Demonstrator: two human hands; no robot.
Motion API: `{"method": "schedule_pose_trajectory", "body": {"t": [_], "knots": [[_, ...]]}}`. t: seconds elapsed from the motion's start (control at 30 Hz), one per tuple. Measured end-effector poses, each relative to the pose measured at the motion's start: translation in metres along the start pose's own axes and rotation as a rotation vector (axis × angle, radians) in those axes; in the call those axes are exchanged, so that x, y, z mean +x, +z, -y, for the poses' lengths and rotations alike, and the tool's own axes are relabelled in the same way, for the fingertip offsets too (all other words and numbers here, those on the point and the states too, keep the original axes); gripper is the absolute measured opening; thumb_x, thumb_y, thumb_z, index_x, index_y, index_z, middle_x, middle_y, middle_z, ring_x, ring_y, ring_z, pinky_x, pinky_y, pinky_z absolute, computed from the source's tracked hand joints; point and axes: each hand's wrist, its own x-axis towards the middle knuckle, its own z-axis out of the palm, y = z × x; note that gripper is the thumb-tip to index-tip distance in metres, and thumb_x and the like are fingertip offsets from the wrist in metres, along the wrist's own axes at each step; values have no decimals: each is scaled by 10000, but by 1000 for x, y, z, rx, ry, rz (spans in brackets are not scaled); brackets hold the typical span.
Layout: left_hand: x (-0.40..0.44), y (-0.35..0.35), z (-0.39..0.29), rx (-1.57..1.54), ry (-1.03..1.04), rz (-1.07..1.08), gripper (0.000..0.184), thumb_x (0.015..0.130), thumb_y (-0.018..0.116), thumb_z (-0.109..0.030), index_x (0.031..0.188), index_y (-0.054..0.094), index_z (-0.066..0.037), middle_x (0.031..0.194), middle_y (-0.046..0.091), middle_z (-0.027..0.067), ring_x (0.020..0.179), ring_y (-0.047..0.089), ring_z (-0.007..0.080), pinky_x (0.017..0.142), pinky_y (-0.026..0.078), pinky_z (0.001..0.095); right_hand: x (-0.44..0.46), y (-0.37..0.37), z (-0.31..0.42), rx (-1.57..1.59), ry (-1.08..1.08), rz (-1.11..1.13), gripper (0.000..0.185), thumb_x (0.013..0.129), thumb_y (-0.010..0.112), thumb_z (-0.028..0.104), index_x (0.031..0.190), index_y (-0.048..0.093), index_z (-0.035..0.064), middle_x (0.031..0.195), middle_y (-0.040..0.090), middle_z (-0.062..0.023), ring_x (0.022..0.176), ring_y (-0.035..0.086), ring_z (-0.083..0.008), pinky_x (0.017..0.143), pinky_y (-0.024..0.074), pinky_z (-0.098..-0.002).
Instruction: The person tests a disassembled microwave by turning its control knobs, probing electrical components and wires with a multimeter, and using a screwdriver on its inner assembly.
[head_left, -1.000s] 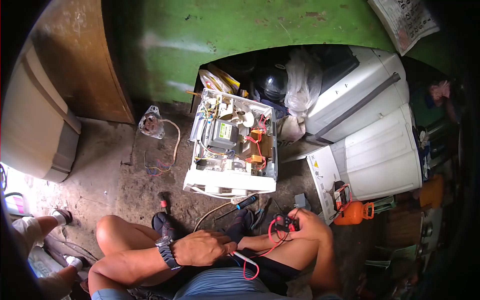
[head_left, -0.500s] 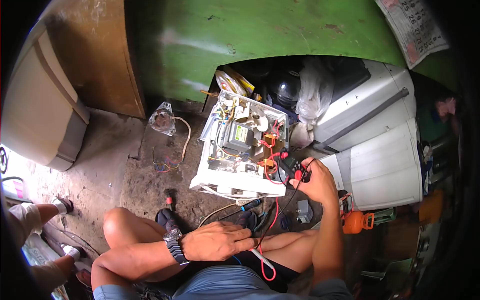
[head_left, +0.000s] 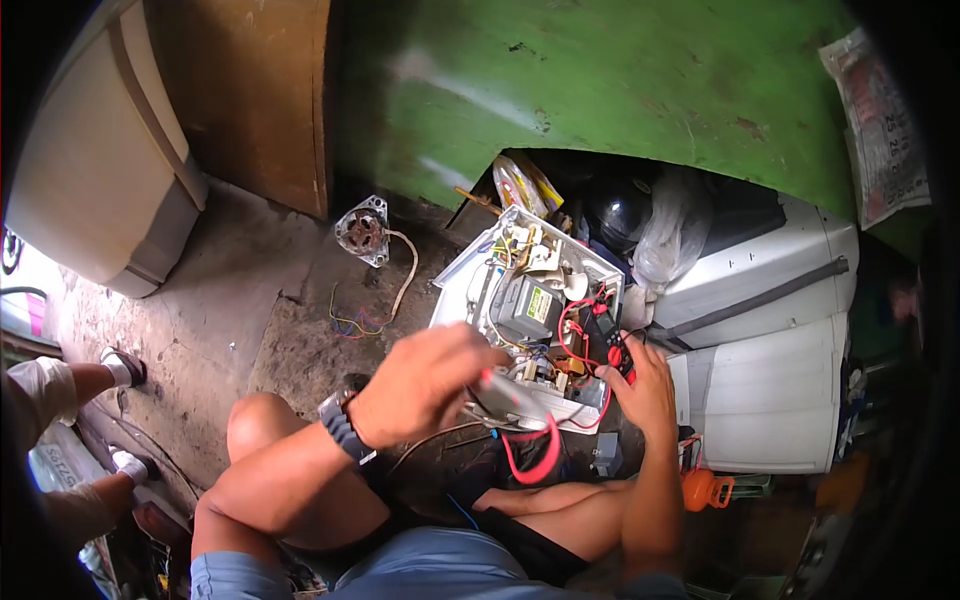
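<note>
My left hand [head_left: 420, 385], smeared by motion, is closed on test leads [head_left: 540, 455] in front of the opened appliance. A red loop and a pale grey length trail below its fingers, also blurred. My right hand [head_left: 645, 390] grips a red-and-black multimeter [head_left: 606, 326] at the right side of the appliance. The white opened appliance [head_left: 460, 290] shows its insides: a grey transformer [head_left: 530, 305] with a green-yellow label, coloured wires and several small parts. Red wire runs from the meter over these parts.
A round motor [head_left: 362, 232] with a pale cable lies on the stained floor [head_left: 250, 240]. White appliance casings [head_left: 765, 390] stand at the right, near an orange canister [head_left: 705, 490] and a grey box [head_left: 605, 454]. Another person's legs [head_left: 90, 385] show at the left.
My left hand has lifted from my lap toward the appliance's front, carrying the leads. My right hand still holds the multimeter. The whole view has shifted, placing the appliance farther right and lower.
</note>
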Motion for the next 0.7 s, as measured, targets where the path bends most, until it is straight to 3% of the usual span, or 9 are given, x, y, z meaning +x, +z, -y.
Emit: {"method": "schedule_pose_trajectory", "body": {"t": [0.07,0.1,0.13,0.2,0.27,0.33,0.4,0.63,0.7], "knots": [[8,-5,11,-67,-107,-160,254,860,605,-25,1114,617,-38,925,580,137,783,568,293,678,462,353,-3,3,-4,251,44,37,680,866,725,380,1379,504,-8,1235,616,-226,1142,584,-397,989,444,-435],[9,-5,21,-99,-121,-244,316,828,562,91,1116,613,-27,957,574,162,840,591,330,723,485,358,-4,-2,-2,319,71,91,685,877,715,340,1415,470,-4,1321,579,-237,1238,547,-403,1039,421,-426],[12,-8,26,-76,-144,-305,228,929,514,38,1131,600,-20,953,579,143,821,589,275,723,483,338,-4,-2,-2,317,70,92,685,877,715,340,1415,470,-4,1321,579,-237,1238,547,-403,1039,421,-426],[12,-1,38,-298,-296,-494,193,1007,451,-35,1139,589,-12,956,572,94,826,578,196,726,482,311,-7,2,-5,396,-4,11,646,879,725,341,1394,495,27,1287,584,-222,1190,566,-400,1001,448,-439],[17,-3,42,-509,-339,-701,216,1064,477,-196,1179,546,-27,954,534,34,795,562,117,714,479,261,-9,4,-4,398,-17,-6,623,873,734,309,1382,505,30,1306,575,-221,1204,562,-397,1011,445,-434],[24,-12,48,-606,-314,-889,316,1066,467,-328,1195,531,-47,925,562,42,791,568,127,713,483,272,-12,7,-5,402,-38,-19,602,868,743,278,1369,514,33,1326,567,-219,1218,558,-395,1021,443,-429],[27,-23,51,-683,-283,-990,312,1072,451,-338,1160,537,-51,877,543,28,728,551,119,654,475,254,-12,13,-6,443,4,-102,532,843,761,226,1298,568,31,1353,557,-209,1228,557,-392,1038,436,-425],[16,-38,45,-839,-318,-994,406,1063,425,-439,1084,541,-51,808,527,30,633,494,111,568,418,238,-23,25,-2,543,-176,-312,226,832,674,47,1048,627,1,1196,658,-175,1209,578,-351,1051,425,-443],[16,-45,44,-933,-339,-983,477,1052,412,-497,1063,556,-43,777,522,34,621,484,110,559,402,237,-30,26,-1,578,-142,-364,209,843,664,41,1043,621,-4,1184,656,-173,1188,584,-337,1039,430,-433]]}}
